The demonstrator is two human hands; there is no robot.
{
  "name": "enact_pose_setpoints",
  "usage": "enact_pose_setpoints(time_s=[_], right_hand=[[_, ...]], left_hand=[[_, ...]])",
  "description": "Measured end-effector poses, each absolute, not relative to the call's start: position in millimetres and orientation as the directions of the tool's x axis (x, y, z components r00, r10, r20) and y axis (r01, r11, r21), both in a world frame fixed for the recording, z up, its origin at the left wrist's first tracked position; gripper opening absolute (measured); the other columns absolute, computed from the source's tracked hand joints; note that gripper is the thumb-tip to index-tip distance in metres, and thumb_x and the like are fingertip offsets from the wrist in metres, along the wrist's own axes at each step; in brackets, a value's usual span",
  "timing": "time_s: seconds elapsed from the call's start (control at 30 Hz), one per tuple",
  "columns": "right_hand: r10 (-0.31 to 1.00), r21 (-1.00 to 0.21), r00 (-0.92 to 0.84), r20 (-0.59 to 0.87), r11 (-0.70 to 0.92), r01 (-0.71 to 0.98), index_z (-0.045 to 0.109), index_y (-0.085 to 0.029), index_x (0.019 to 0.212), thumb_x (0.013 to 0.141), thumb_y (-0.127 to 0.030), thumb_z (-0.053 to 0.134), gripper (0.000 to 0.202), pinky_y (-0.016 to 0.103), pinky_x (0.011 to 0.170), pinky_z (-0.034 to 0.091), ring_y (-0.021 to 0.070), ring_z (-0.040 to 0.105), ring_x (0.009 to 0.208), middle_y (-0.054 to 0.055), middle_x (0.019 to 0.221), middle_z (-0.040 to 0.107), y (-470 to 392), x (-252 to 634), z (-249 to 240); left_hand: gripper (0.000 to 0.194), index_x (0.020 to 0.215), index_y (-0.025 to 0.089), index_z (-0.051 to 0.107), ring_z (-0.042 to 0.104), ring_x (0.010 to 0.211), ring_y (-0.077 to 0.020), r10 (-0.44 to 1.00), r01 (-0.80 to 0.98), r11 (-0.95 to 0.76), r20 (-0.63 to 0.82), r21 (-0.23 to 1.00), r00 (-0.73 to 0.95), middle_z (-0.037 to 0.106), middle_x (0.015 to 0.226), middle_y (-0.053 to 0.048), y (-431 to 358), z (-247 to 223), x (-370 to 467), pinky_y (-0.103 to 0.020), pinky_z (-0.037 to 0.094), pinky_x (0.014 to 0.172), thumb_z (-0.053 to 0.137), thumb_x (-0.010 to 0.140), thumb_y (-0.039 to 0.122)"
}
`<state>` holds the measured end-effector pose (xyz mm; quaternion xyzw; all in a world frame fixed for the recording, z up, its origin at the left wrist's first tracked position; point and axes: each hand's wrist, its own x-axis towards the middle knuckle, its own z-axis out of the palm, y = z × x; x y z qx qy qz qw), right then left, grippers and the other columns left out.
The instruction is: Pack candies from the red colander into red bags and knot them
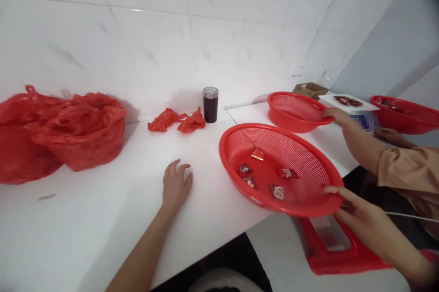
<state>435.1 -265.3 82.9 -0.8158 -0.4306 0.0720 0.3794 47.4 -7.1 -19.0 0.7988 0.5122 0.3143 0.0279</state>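
My right hand (363, 212) grips the near right rim of a red plastic basket (298, 155) with mesh sides. The thumb lies over the rim and the fingers are underneath. The basket tilts over the front edge of the white table (206, 196). Inside it lie several small wrapped pieces, among them a red and gold packet (258, 153) and a dark red wrapped one (287, 173). To the left of the basket, my left hand (176, 184) rests on the tabletop, fingers apart and slightly bent, holding nothing.
Filled red plastic bags (82, 132) stand at the left. Crumpled red bags (168, 119) lie beside a dark tumbler (210, 105). A co-worker's hand (338, 116) holds another red basket (291, 114). Below the table's edge is a red stool (343, 255). Another filled basket (411, 118) stands far right.
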Motion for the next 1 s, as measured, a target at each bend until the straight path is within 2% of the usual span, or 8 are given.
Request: enact_pose_setpoints(time_s=[0.13,0.3,0.43,0.53,0.67,0.73,0.87,1.0], right_hand=[[0.824,-0.613,0.553,0.119,-0.377,0.694,0.065,-0.029,0.113,0.070,-0.056,0.063,0.051,0.040,0.068,0.055,0.0277,0.069,0.073,0.005,0.082,0.072,-231.4,417.6,71.0],[0.947,-0.886,0.318,-0.040,-0.180,0.427,0.053,-0.023,0.129,0.080,-0.056,0.061,0.059,0.041,0.077,0.056,0.0246,0.069,0.080,0.009,0.092,0.072,-189.6,364.4,97.2],[0.989,-0.947,0.141,0.050,0.002,0.322,0.058,-0.023,0.118,0.088,-0.050,0.055,0.040,0.036,0.078,0.056,0.0201,0.068,0.084,0.006,0.092,0.071,-124.5,301.4,111.5],[0.981,-0.867,-0.009,0.196,0.178,0.465,0.063,-0.025,0.107,0.090,-0.041,0.054,0.025,0.033,0.084,0.053,0.0197,0.063,0.100,0.005,0.109,0.067,-42.1,257.6,93.5],[0.964,-0.778,0.089,0.252,0.147,0.611,0.065,-0.020,0.107,0.087,-0.022,0.058,0.020,0.043,0.104,0.039,0.0257,0.044,0.127,0.009,0.135,0.051,76.4,225.0,62.0],[0.954,-0.778,0.146,0.262,0.120,0.617,0.063,-0.016,0.111,0.089,-0.023,0.060,0.023,0.050,0.107,0.033,0.0286,0.039,0.131,0.011,0.140,0.045,119.2,220.9,54.6],[0.951,-0.813,0.160,0.266,0.133,0.567,0.058,-0.017,0.119,0.093,-0.032,0.059,0.030,0.049,0.099,0.042,0.0250,0.052,0.117,0.010,0.130,0.052,154.2,222.6,51.4],[0.949,-0.875,0.126,0.289,0.209,0.436,0.063,-0.017,0.106,0.092,-0.030,0.058,0.019,0.045,0.101,0.041,0.0215,0.055,0.112,0.008,0.119,0.059,128.1,218.1,44.0]], left_hand=[[0.025,0.109,0.019,0.063,0.042,0.126,-0.0335,0.839,0.796,-0.467,0.478,0.386,0.260,0.048,0.130,-0.016,-8.5,-18.0,46.3,-0.053,0.038,0.103,0.051,0.088,0.026],[0.023,0.106,0.019,0.065,0.045,0.124,-0.0329,0.856,0.770,-0.449,0.464,0.453,0.226,0.050,0.129,-0.016,-9.1,-18.1,45.2,-0.052,0.039,0.102,0.052,0.087,0.024],[0.021,0.103,0.023,0.066,0.047,0.122,-0.0324,0.882,0.738,-0.415,0.433,0.532,0.184,0.052,0.129,-0.014,-7.8,-18.5,44.2,-0.055,0.039,0.100,0.053,0.086,0.023],[0.021,0.102,0.024,0.066,0.048,0.121,-0.0318,0.897,0.703,-0.395,0.414,0.592,0.155,0.053,0.128,-0.012,-5.4,-18.0,42.9,-0.055,0.039,0.099,0.054,0.086,0.022],[0.019,0.100,0.025,0.066,0.050,0.119,-0.0302,0.913,0.632,-0.369,0.392,0.681,0.111,0.053,0.128,-0.011,-2.7,-16.7,40.2,-0.054,0.040,0.098,0.052,0.086,0.022],[0.018,0.099,0.025,0.066,0.051,0.118,-0.0297,0.922,0.587,-0.349,0.378,0.731,0.079,0.053,0.126,-0.011,-2.4,-16.1,38.9,-0.054,0.041,0.097,0.052,0.087,0.023],[0.018,0.099,0.025,0.066,0.055,0.112,-0.0293,0.942,0.460,-0.305,0.334,0.834,0.018,0.053,0.126,-0.012,-2.4,-17.0,36.4,-0.052,0.046,0.091,0.053,0.087,0.028],[0.028,0.112,0.024,0.058,0.053,0.118,-0.0279,0.960,0.257,-0.242,0.269,0.936,-0.075,0.051,0.128,-0.013,4.6,-18.6,31.6,-0.049,0.044,0.098,0.054,0.088,0.036]])
